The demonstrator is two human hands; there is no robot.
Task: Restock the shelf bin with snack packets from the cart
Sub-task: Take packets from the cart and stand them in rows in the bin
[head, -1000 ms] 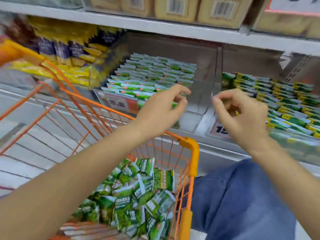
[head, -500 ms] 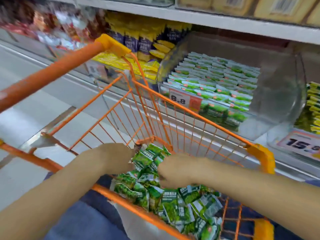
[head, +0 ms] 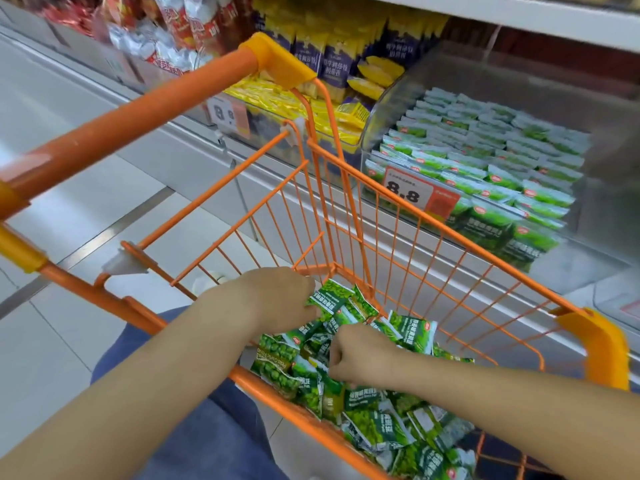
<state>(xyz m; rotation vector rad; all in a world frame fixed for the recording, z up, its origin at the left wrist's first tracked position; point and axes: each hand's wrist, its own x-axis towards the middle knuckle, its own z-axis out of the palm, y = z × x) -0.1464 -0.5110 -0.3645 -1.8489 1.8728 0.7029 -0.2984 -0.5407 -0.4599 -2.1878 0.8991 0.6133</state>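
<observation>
Two bare hands are down in one orange wire shopping cart (head: 398, 244), both in the heap of small green-and-white snack packets (head: 374, 407) at the cart's near right end. The heap is too jumbled for an exact count; dozens, overlapping. Left hand (head: 277, 299) has fingers curled onto one green packet (head: 330, 297) at the far top of the heap, holding its edge. Right hand (head: 360, 355) is a curled fist pressed into the packets; fingertips hidden, cannot tell if a packet is inside the fist.

One clear plastic shelf bin (head: 588, 216) sits far right on the shelf, beyond the cart's far wire wall. It holds the same green packets in neat overlapping rows, roughly four columns, with a bare gap at the right side. One white-and-red price tag reading 8.8 (head: 419, 194) hangs on its front.

Left of that bin, one bin of yellow and purple-yellow packets (head: 332, 81) with a second, blurred price tag (head: 228, 114). Further left, red-and-white packets (head: 166, 36), blurred. Cart has one orange handle bar (head: 138, 116) far left, and yellow plastic corner caps (head: 599, 341). Blue denim (head: 214, 431) shows at near bottom between the forearms. Pale tiled floor (head: 69, 188) on the left.
</observation>
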